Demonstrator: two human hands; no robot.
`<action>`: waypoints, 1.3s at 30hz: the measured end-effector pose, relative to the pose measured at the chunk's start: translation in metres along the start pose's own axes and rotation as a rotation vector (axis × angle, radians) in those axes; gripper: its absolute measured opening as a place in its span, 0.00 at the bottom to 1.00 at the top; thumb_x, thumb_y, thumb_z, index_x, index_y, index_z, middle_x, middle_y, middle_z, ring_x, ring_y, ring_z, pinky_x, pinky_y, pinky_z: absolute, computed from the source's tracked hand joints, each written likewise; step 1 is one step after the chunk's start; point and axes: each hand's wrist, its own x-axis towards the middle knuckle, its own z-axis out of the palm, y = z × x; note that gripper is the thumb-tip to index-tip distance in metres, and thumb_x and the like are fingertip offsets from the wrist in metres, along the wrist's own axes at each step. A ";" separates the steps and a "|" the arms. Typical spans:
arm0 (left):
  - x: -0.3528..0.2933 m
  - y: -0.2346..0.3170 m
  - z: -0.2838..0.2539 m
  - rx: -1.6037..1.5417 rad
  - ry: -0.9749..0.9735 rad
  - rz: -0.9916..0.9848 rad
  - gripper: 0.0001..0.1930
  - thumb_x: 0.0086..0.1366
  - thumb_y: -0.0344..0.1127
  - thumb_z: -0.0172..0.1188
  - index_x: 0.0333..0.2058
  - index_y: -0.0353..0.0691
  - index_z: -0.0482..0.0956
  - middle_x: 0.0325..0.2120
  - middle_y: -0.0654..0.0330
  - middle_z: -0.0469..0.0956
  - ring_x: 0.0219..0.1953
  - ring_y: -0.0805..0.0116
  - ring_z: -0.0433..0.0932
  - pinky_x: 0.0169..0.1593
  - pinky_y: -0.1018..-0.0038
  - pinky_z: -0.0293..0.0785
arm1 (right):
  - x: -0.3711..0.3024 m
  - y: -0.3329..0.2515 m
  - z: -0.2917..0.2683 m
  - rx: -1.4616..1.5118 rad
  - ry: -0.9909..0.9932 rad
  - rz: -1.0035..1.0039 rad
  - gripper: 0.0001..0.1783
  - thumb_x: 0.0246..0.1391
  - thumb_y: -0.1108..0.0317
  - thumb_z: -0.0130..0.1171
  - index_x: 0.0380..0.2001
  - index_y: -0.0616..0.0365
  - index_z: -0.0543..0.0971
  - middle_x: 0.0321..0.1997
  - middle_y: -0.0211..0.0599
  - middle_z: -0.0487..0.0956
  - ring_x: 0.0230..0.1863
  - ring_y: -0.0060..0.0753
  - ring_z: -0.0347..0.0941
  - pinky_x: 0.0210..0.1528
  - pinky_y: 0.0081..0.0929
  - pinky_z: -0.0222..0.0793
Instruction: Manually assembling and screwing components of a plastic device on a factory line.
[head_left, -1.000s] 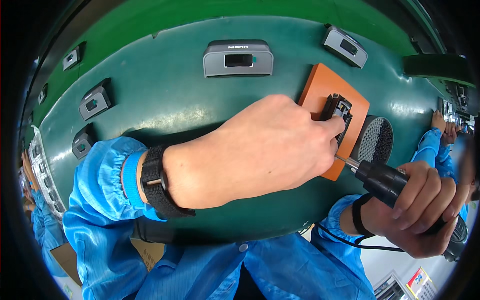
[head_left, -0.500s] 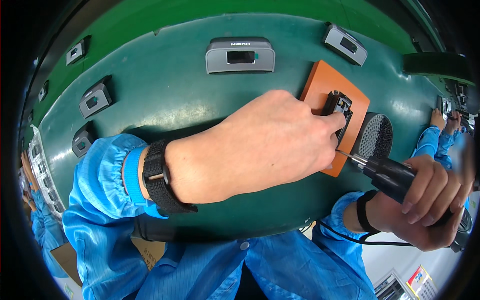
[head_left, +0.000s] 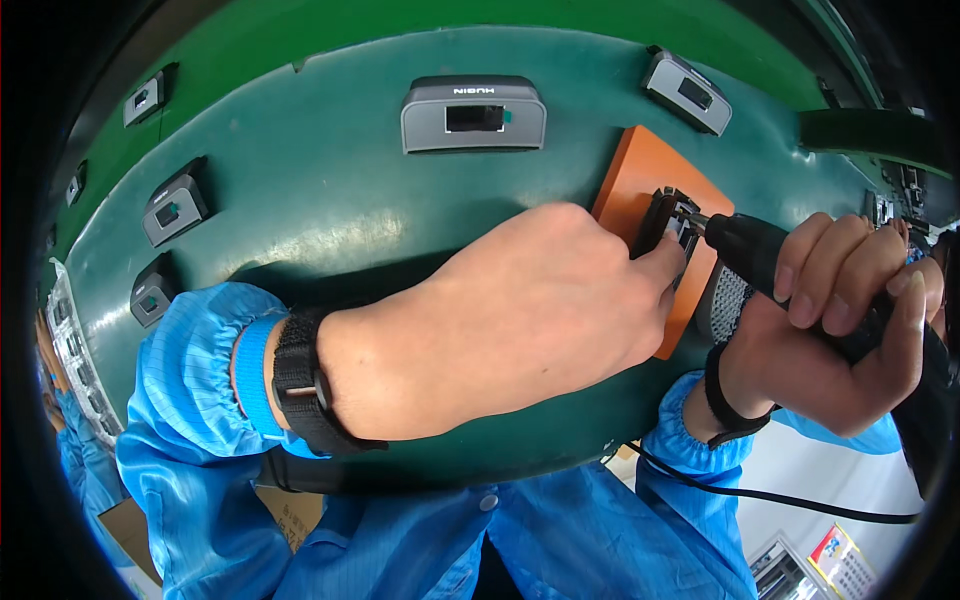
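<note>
My left hand [head_left: 560, 300] is closed over a small black housing [head_left: 657, 215] with exposed inner parts, holding it on an orange block [head_left: 622, 175]. Its thumb side hides the near end of the housing. In my right hand [head_left: 845, 275] is a black electric screwdriver [head_left: 748, 248], fingers wrapped round its body. The screwdriver's tip meets the upper part of the housing; whether a screw is under it I cannot make out. Partly behind the right hand lies an oval ridged tray [head_left: 727, 305].
Grey devices with dark screens stand on the green table: one at the far middle [head_left: 474, 118], one at far right [head_left: 688, 92], others at left [head_left: 175, 207]. Clear plastic trays [head_left: 80, 350] line the left edge. A black cable [head_left: 770, 492] runs below my right wrist.
My right hand has raised the screwdriver up and leftward, from beside my left fingers onto the housing. The left hand stays on the housing; the view has shifted slightly.
</note>
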 end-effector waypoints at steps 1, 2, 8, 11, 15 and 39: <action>0.000 -0.001 0.001 -0.005 0.001 -0.001 0.13 0.61 0.41 0.65 0.37 0.38 0.86 0.53 0.55 0.81 0.21 0.72 0.78 0.22 0.75 0.72 | 0.001 0.001 -0.001 0.017 0.002 0.004 0.09 0.65 0.64 0.43 0.32 0.52 0.69 0.18 0.27 0.62 0.16 0.21 0.58 0.20 0.25 0.57; 0.000 -0.002 0.001 -0.012 0.000 0.000 0.13 0.61 0.41 0.64 0.37 0.38 0.86 0.53 0.55 0.81 0.20 0.72 0.77 0.22 0.76 0.72 | 0.001 0.003 -0.002 0.015 0.001 0.007 0.09 0.65 0.64 0.43 0.32 0.52 0.69 0.18 0.27 0.62 0.16 0.21 0.58 0.20 0.25 0.57; -0.001 0.000 0.002 -0.091 0.035 -0.030 0.10 0.56 0.31 0.63 0.35 0.32 0.84 0.30 0.56 0.78 0.26 0.67 0.80 0.25 0.71 0.73 | 0.000 0.007 -0.003 -0.100 -0.057 -0.028 0.09 0.65 0.64 0.43 0.33 0.52 0.70 0.18 0.28 0.62 0.16 0.21 0.58 0.21 0.25 0.57; 0.000 0.001 -0.001 -0.086 0.005 -0.030 0.09 0.56 0.31 0.63 0.34 0.33 0.84 0.30 0.56 0.78 0.26 0.67 0.81 0.26 0.72 0.73 | 0.001 0.010 -0.004 -0.054 -0.083 -0.043 0.08 0.65 0.64 0.42 0.33 0.52 0.70 0.18 0.28 0.63 0.16 0.21 0.58 0.21 0.25 0.57; 0.000 0.001 -0.001 -0.097 0.012 -0.015 0.09 0.55 0.31 0.63 0.33 0.32 0.84 0.30 0.56 0.79 0.27 0.67 0.81 0.26 0.72 0.74 | 0.002 0.013 -0.004 -0.060 -0.127 -0.080 0.07 0.65 0.68 0.41 0.36 0.55 0.69 0.19 0.29 0.63 0.16 0.21 0.58 0.20 0.24 0.58; 0.012 0.003 -0.006 -0.124 -0.238 -0.070 0.36 0.44 0.40 0.76 0.55 0.35 0.78 0.65 0.59 0.72 0.33 0.62 0.82 0.34 0.69 0.78 | -0.034 -0.036 -0.092 -0.055 0.288 0.030 0.10 0.64 0.66 0.46 0.27 0.53 0.65 0.18 0.26 0.59 0.15 0.17 0.52 0.21 0.22 0.55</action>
